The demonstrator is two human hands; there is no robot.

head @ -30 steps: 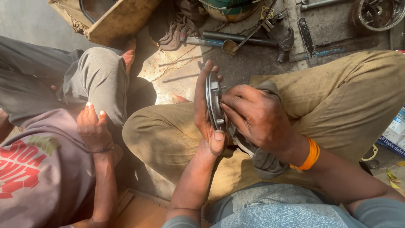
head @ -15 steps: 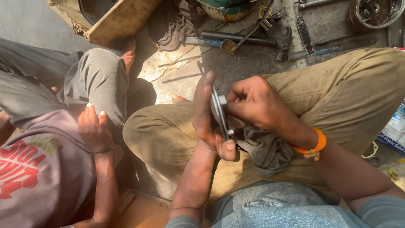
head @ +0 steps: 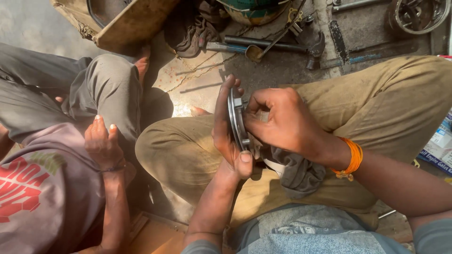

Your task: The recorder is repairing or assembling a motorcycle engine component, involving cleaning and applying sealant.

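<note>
— Hands first: what do they grasp?
— Left hand (head: 228,134) clasps a round metal plate (head: 238,120) on edge, above the lap. Right hand (head: 278,122) presses on its far face, fingers curled over a grey rag (head: 294,171).
— Anyone near?
— Another person's hand (head: 101,143) rests alongside.

**A metal disc held edge-on between two hands**

We see the left hand (head: 226,131) holding a round metal disc (head: 238,120) upright, edge toward us, thumb pressed at its lower rim. The right hand (head: 282,122), an orange band (head: 353,157) on its wrist, closes its fingers against the disc's far face, above a grey rag (head: 294,171) on the lap. Beside us sits another person, one hand (head: 101,143) resting by a bent knee. A hammer (head: 282,47) lies on the floor beyond.
</note>
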